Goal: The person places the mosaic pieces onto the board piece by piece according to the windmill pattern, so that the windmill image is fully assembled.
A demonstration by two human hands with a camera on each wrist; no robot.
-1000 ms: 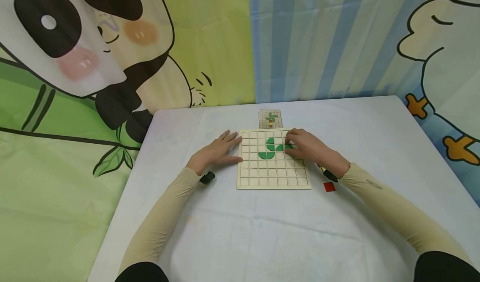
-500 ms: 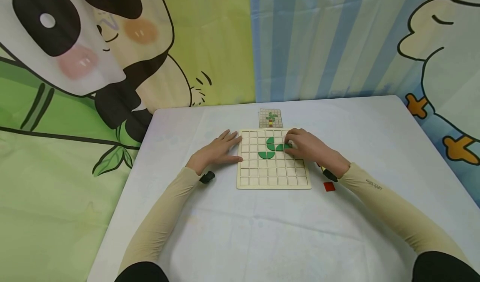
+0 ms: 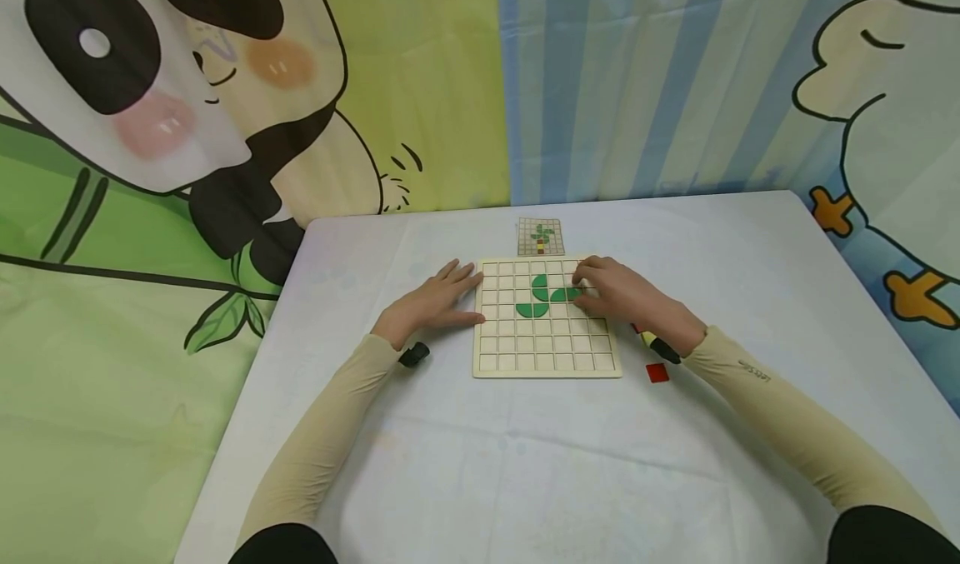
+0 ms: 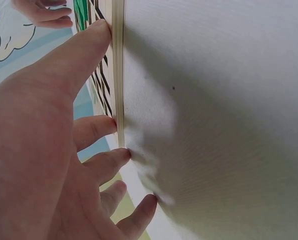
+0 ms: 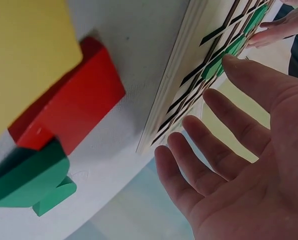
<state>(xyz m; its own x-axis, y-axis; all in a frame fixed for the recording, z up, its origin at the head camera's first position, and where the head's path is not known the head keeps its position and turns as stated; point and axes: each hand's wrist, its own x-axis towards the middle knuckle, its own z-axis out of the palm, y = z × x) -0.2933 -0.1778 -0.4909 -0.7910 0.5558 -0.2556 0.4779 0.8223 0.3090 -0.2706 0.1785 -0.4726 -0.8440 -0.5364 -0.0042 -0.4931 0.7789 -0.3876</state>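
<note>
A pale wooden grid board lies on the white table. Several green quarter-round tiles sit in its upper cells. My left hand is spread at the board's left side; in the left wrist view its thumb touches the edge. Over the board's right side is my right hand, beside the rightmost green tile, which it partly covers. In the right wrist view, its thumb tip overlaps a green tile and the other fingers extend without gripping anything. Whether the thumb presses that tile I cannot tell.
Behind the board lies a small pattern card. A red square tile rests to the right. Under my right wrist are more loose pieces, seen close up as yellow, red and green. A printed cloth hangs behind the table.
My right hand has shifted slightly to the right, uncovering more of the rightmost green tile. The left hand stays in place.
</note>
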